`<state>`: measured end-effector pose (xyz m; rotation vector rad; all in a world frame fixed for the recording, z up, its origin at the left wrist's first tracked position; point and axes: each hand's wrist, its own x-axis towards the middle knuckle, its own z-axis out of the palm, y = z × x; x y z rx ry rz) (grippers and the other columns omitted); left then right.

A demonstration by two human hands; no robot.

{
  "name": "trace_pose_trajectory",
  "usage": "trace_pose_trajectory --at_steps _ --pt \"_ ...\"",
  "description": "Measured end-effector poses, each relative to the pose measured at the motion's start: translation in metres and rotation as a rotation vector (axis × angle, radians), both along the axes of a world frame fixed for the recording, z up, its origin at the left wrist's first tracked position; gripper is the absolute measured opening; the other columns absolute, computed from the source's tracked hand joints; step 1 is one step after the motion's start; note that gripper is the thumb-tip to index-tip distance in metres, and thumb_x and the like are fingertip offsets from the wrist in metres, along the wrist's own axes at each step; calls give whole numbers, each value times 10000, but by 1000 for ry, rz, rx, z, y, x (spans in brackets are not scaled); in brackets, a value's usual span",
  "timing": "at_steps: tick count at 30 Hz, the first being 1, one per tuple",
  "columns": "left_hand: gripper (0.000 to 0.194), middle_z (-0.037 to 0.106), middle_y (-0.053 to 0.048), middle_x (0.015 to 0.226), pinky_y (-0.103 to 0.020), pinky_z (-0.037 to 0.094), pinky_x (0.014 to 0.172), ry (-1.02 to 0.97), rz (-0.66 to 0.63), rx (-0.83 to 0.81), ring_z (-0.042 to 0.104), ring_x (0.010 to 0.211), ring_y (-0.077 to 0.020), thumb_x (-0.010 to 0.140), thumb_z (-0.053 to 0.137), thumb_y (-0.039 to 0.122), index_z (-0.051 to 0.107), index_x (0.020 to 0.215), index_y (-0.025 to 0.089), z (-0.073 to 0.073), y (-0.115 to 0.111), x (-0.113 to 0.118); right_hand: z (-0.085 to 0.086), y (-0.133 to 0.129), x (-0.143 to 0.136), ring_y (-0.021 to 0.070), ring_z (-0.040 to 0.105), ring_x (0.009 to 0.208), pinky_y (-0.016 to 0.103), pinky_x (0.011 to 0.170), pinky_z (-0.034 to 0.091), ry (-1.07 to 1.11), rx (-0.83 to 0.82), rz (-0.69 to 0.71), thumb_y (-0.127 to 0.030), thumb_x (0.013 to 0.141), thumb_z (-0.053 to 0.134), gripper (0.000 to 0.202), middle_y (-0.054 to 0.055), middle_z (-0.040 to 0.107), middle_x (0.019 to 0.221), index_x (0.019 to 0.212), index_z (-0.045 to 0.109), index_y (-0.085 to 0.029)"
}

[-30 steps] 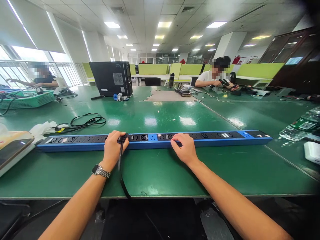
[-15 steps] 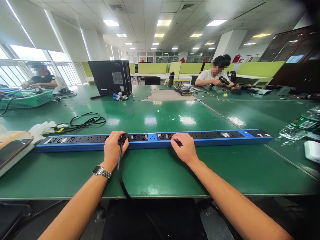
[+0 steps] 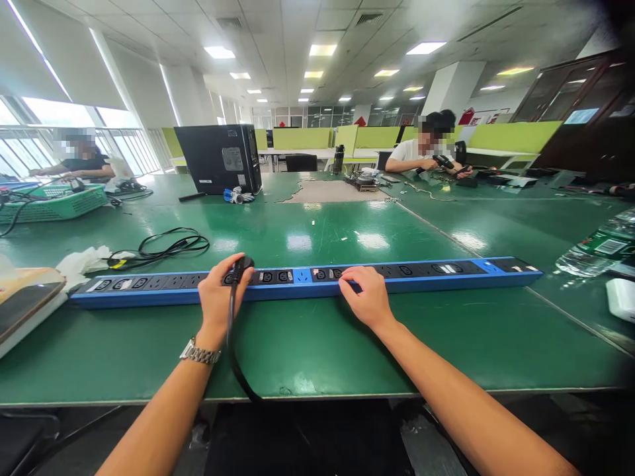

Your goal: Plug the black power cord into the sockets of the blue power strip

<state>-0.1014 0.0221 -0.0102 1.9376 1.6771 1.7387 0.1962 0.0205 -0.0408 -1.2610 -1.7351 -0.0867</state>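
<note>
A long blue power strip (image 3: 302, 289) with black socket sections lies across the green table. My left hand (image 3: 218, 291) grips a black plug (image 3: 243, 262) above the strip, left of its middle. From the plug a thick black cord (image 3: 232, 344) hangs down over the table's front edge. Right of the middle, my right hand (image 3: 366, 294) rests on the strip with its fingers curled around the edge.
Behind the strip at left lies a coiled black cable (image 3: 171, 246). A black computer case (image 3: 218, 158) stands farther back. Green basket (image 3: 59, 203) at far left, plastic bottle (image 3: 602, 244) at right. Two people sit across the table (image 3: 278, 228).
My left hand has lifted slightly and shifted left with the plug, which now stands higher over the strip. My right hand has stayed in place.
</note>
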Motion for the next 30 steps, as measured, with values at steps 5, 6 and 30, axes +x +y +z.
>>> trace_pose_trajectory --at_steps 5,6,30 --pt "313 752 -61 965 -354 552 851 151 -175 -102 690 887 -210 788 728 356 728 1077 234 6 4 52 -1 0 1 197 609 902 354 846 406 0 -11 -11 -281 855 569 156 10 723 904 743 666 -231" --pt "310 752 -63 961 -363 551 850 169 -169 -135 687 896 -216 797 723 344 726 1087 237 6 7 62 -1 0 1 197 608 906 355 848 404 -1 -12 -8 -281 855 568 154 12 723 909 747 666 -231" --pt "569 573 -84 1396 -434 403 1050 609 -267 -115 514 1258 -265 806 650 193 502 1354 239 -7 9 80 44 6 -64 129 456 508 271 533 313 110 -432 38 -472 885 472 471 -4 561 511 494 510 -212"
